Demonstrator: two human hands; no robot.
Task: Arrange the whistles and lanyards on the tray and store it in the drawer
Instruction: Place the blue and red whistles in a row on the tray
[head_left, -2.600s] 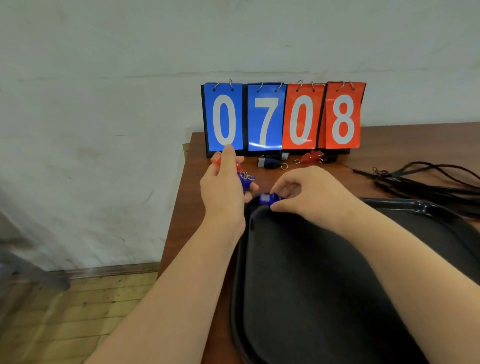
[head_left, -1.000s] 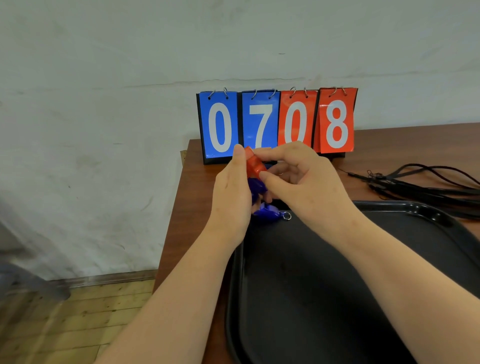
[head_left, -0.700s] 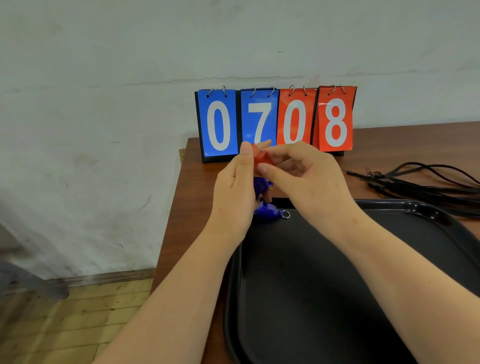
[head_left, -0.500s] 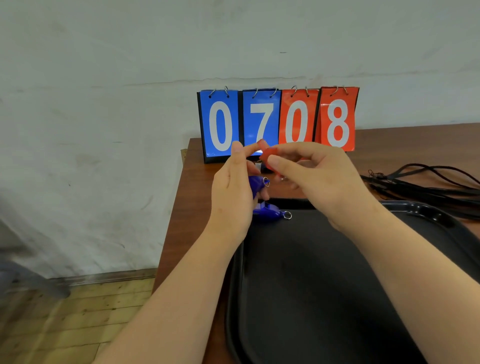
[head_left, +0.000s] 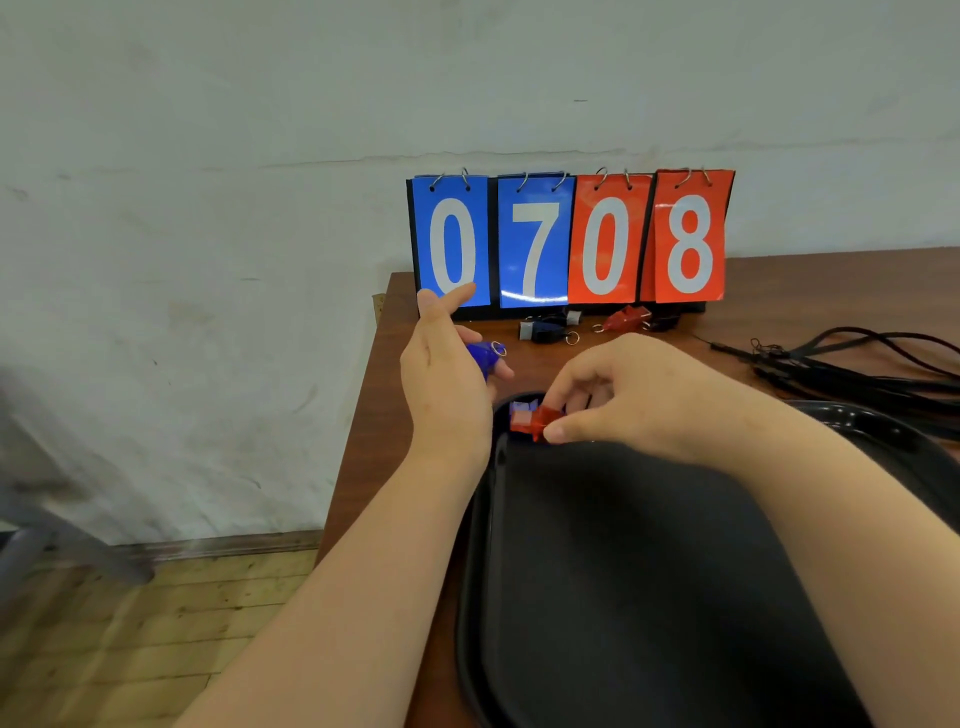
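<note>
You face a brown wooden table (head_left: 769, 283) whose far edge meets a white wall (head_left: 260, 208); at its far left corner a flip scoreboard (head_left: 569, 239) stands upright, reading 0 7 in blue and 0 8 in red; just in front of it lie a black whistle (head_left: 543, 330) and, to the right, a red whistle (head_left: 626, 318); a bundle of black lanyards (head_left: 857, 370) trails toward the right edge; a black tray (head_left: 623, 571) fills the near side, close to the left edge.
</note>
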